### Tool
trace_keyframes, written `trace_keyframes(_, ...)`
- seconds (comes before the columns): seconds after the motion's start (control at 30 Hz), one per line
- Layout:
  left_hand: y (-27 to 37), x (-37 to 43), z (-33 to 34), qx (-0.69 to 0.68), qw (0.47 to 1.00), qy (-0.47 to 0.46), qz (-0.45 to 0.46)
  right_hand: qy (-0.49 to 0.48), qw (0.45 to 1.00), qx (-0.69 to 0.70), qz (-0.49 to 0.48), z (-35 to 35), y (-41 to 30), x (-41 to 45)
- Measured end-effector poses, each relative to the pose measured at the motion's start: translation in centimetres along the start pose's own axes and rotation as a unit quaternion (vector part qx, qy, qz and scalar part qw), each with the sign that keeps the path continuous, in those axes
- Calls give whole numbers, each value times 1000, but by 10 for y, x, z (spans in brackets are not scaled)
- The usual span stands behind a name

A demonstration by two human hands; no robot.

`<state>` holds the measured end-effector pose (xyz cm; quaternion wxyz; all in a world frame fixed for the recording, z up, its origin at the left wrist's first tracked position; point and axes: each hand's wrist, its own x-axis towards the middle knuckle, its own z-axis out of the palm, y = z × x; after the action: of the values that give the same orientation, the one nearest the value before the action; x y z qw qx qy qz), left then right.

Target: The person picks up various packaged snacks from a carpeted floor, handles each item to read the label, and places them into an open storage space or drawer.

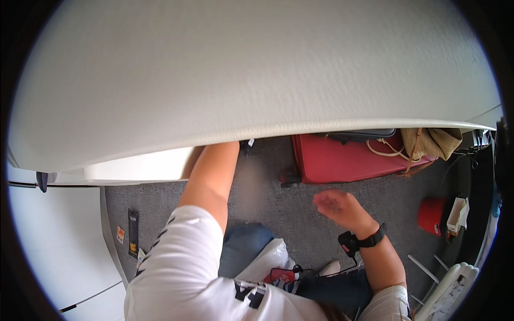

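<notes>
My left forearm reaches up under the edge of a large off-white panel [257, 72]; the hand itself is hidden behind that panel. My right hand [331, 202] hangs over the grey floor with its fingers curled, slightly blurred, below a red suitcase [345, 160]. Whether anything lies within those fingers cannot be told. A black strap with a small black device [348, 244] is around the right wrist. On the suitcase rest a dark bag [361, 135] and a beige fabric bag [435, 142].
A white plastic bag [267, 259] lies by my legs. To the right are a red bin [431, 216], an open carton [457, 214], black cables [474, 150] and a white rack [451, 295]. White cabinets [60, 232] stand left, beside a dark narrow packet [133, 232] on the floor.
</notes>
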<state>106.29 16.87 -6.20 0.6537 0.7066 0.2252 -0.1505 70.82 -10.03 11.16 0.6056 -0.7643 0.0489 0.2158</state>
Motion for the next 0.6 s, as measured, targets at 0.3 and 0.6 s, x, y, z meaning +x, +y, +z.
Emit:
trace_keyframes(0.3,3,2,9,113,990,-20,78,72,997,9,2,-11,-20,-24)
trace_keyframes(0.6,-32,-196,-27,-107,975,-169,101,232,922,-52,-306,-25,-112,-73)
